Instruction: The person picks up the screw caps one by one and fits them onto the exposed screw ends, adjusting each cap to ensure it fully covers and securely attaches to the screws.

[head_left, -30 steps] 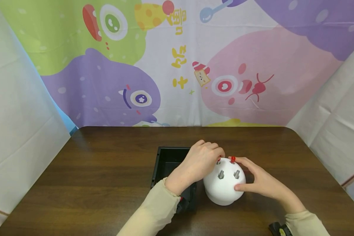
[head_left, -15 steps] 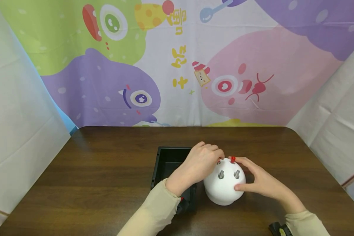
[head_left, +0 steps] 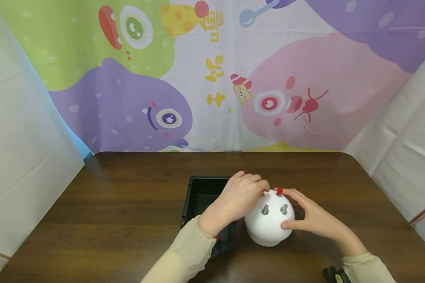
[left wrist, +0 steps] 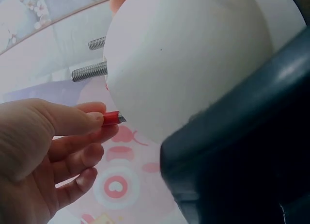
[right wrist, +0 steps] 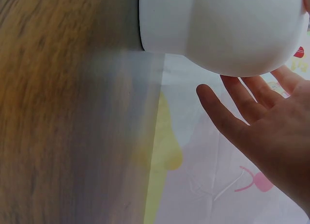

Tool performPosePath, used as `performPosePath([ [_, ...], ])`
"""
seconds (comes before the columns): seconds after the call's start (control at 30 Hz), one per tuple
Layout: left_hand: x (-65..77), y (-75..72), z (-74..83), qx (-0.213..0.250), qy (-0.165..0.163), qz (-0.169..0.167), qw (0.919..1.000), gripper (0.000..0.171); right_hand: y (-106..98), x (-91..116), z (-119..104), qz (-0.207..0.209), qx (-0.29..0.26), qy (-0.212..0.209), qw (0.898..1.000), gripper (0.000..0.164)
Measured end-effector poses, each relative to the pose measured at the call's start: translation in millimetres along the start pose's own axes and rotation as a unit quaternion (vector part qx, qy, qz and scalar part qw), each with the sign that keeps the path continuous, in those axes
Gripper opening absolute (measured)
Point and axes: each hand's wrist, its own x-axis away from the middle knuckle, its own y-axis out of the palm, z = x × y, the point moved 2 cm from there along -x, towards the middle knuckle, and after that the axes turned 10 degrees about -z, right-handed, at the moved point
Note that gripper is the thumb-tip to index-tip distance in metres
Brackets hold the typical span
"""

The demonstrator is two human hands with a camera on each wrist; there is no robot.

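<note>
A white dome-topped body [head_left: 267,228] stands on the table, with threaded metal studs [head_left: 265,209] sticking out of its top. One far stud wears a red cap [head_left: 279,191]. My left hand [head_left: 243,192] reaches over from the left and pinches another red cap [left wrist: 111,118] between thumb and forefinger. A short threaded stud end shows at that cap's dome-side end in the left wrist view, while the other left fingers hang loosely curled below. My right hand [head_left: 309,212] holds the dome from the right, thumb on the near side and forefinger at the far side.
Left of the dome sits a black tray [head_left: 186,200], partly hidden under my left forearm. A small red piece [head_left: 218,238] shows by the left sleeve at the tray's near end. The brown table [head_left: 109,220] ends at a cartoon-print curtain [head_left: 212,118].
My left hand has shifted very slightly downward, its knuckles a little lower, still pinching the red cap. The dome and my right hand have stayed in place.
</note>
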Motion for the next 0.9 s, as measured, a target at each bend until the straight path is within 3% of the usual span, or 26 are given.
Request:
performPosePath([
  [0.27, 4.2, -0.7, -4.3, 0.020, -0.005, 0.005, 0.9998, 0.021, 0.1, -0.4, 0.0, 0.003, 0.001, -0.003, 1.000, 0.073],
  [0.9, 33.4, -5.6, -32.7, 0.046, -0.038, 0.009, 0.9982, 0.013, 0.2, -1.5, -0.1, 0.013, 0.019, -0.017, 1.000, 0.073],
])
